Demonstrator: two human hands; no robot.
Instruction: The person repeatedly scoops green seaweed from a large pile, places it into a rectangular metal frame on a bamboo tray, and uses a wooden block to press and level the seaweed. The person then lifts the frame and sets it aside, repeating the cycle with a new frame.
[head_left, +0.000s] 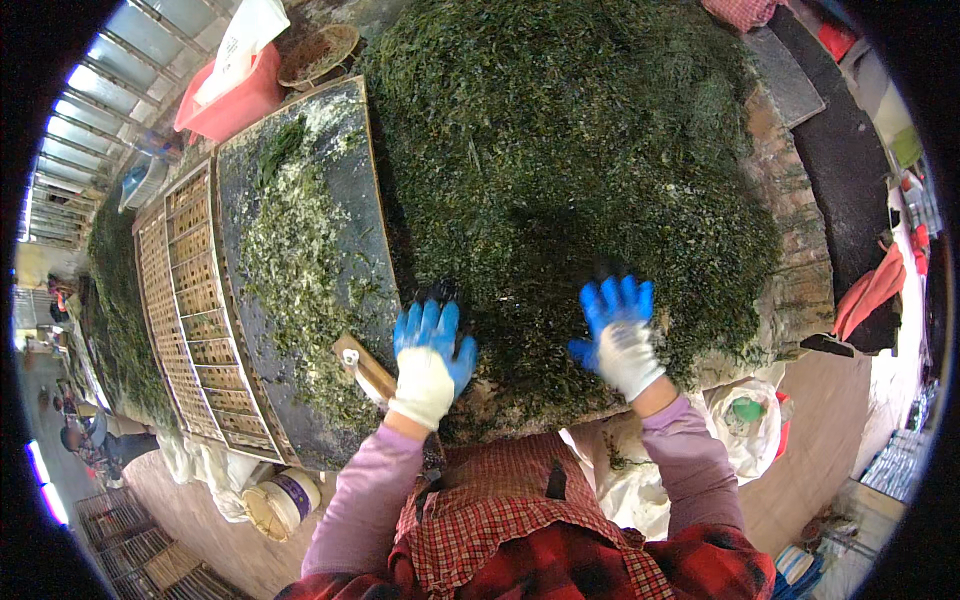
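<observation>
A large heap of dark green leafy shreds (570, 172), perhaps seaweed, spreads before me. My left hand (431, 364), in a white glove with blue fingers, lies palm down at the heap's near left edge, beside the dark board. My right hand (619, 330), gloved alike, rests palm down at the near right side with fingers spread. Neither hand shows anything gripped, though the palms are hidden. Just left of my left hand, a wooden-handled tool (364, 367) lies on the dark board (349, 187). Green shreds mixed with white grains (292, 240) cover much of that board.
Left of the board is a slatted frame (191, 315). Behind stand a pink tub (229, 101) and a woven basket (321, 56). A bucket (279, 502) and white sacks (626, 480) stand below the table. Red gloves (870, 292) hang at right. Another person (109, 442) is far left.
</observation>
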